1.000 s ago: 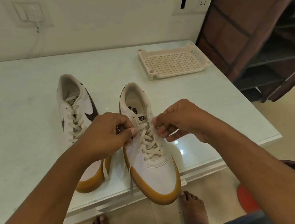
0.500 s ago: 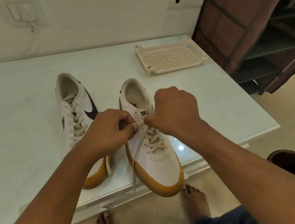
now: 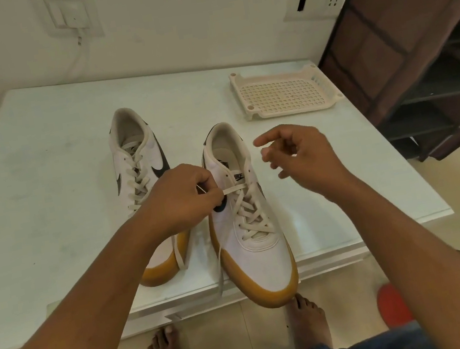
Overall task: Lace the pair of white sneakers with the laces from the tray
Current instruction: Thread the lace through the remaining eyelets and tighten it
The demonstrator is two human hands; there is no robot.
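Note:
Two white sneakers with tan soles stand on the pale table [image 3: 42,190], toes toward me. The left sneaker [image 3: 135,159] is laced up its tongue. The right sneaker [image 3: 264,257] has a cream lace [image 3: 252,216] crossed through most of its eyelets. My left hand [image 3: 178,201] pinches a stretch of that lace at the shoe's left side, drawn flat across the tongue. One loose end hangs over the table's front edge. My right hand [image 3: 299,156] hovers beside the shoe's collar with fingers loosely curled, off the shoe. The cream perforated tray [image 3: 244,102] holds no laces.
A dark brown shelf rack [image 3: 417,66] stands right of the table. The right sneaker's toe overhangs the table's front edge. My bare feet [image 3: 308,322] are on the floor below. A red object [image 3: 394,308] lies on the floor at the right.
My right hand has let go at the top eyelets and lifted away to the right. My left hand still pinches the lace, now stretched across the tongue.

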